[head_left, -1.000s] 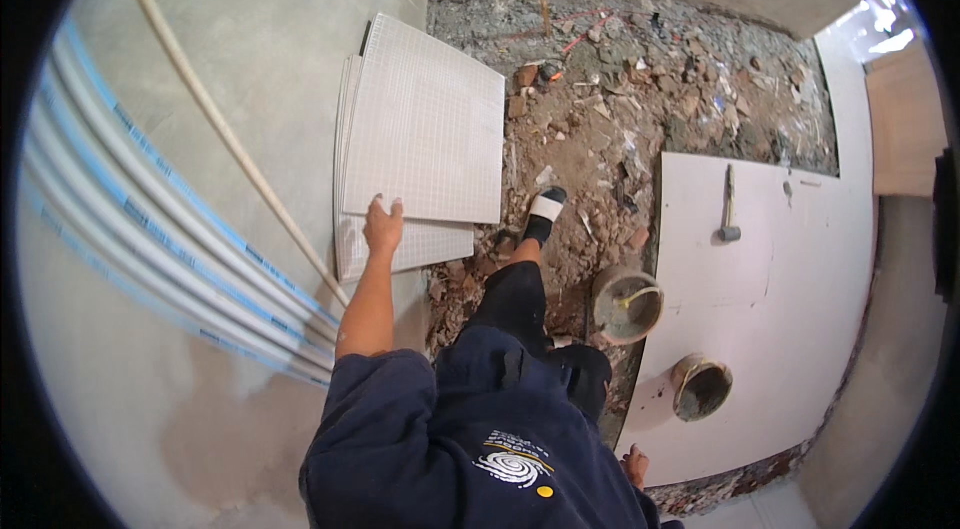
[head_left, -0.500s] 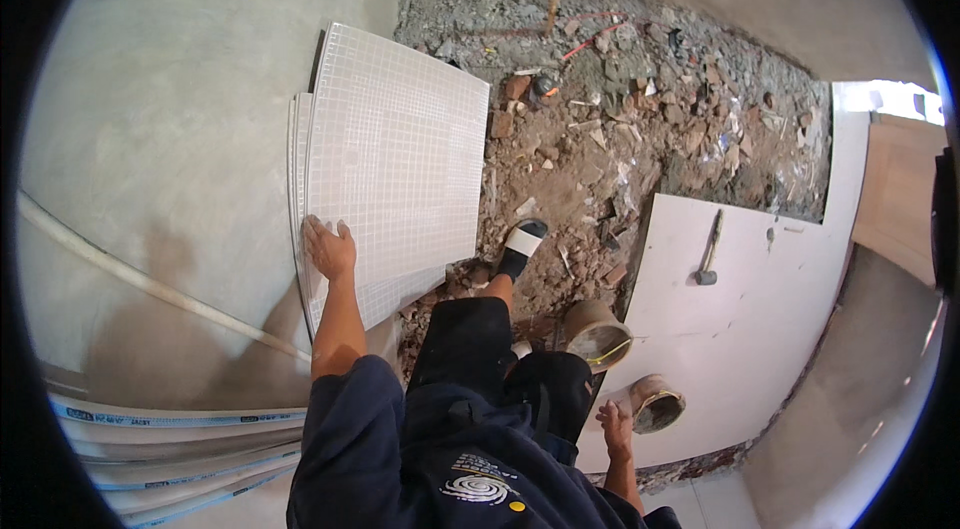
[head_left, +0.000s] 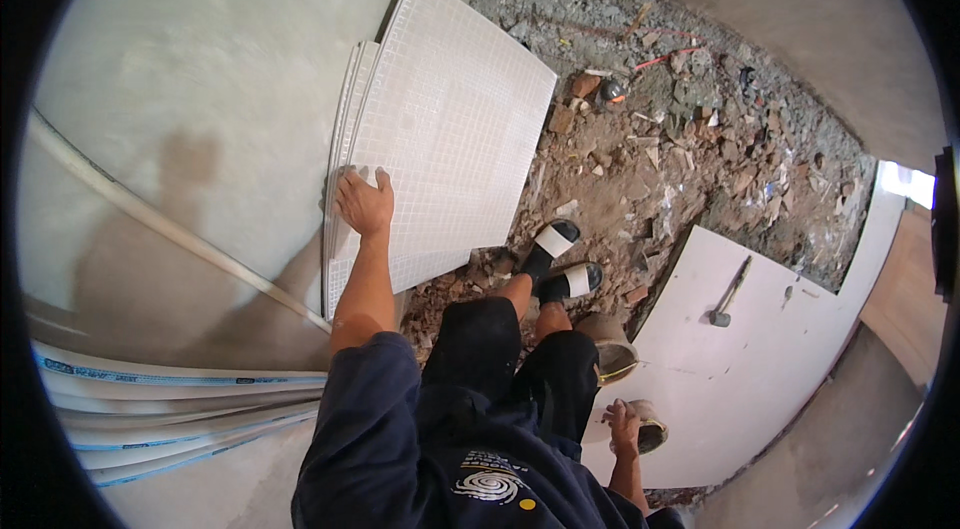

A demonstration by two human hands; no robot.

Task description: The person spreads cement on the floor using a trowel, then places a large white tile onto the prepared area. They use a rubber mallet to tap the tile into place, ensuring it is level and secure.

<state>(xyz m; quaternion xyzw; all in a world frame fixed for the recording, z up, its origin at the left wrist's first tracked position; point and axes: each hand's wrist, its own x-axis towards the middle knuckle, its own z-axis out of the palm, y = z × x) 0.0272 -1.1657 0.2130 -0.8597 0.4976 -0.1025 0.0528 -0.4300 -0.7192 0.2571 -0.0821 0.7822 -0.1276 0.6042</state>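
Large pale tiles [head_left: 455, 119], their faces marked with a fine grid, lean in a stack against the wall on my left. My left hand [head_left: 366, 201] is closed over the stack's upper edge, its fingers curled at the rim and the thumb on the front tile's face. On the other side of my body, my right hand [head_left: 622, 423] hangs with loosely bent fingers apart and nothing in them. A round bucket [head_left: 652, 429] stands right beside it, partly hidden by the hand.
Broken rubble [head_left: 640, 159] covers the ground ahead, where my sandals stand. At right lies a large white board [head_left: 740, 359] bearing a mallet [head_left: 733, 294]. Another bucket [head_left: 608, 344] is near my knee. White pipes [head_left: 180, 384] lie at lower left; one long pipe [head_left: 150, 209] runs along the wall.
The view has shifted, so the scene sits differently. My other foot has come forward beside the first on the rubble. My left hand stays at the tile stack's edge.
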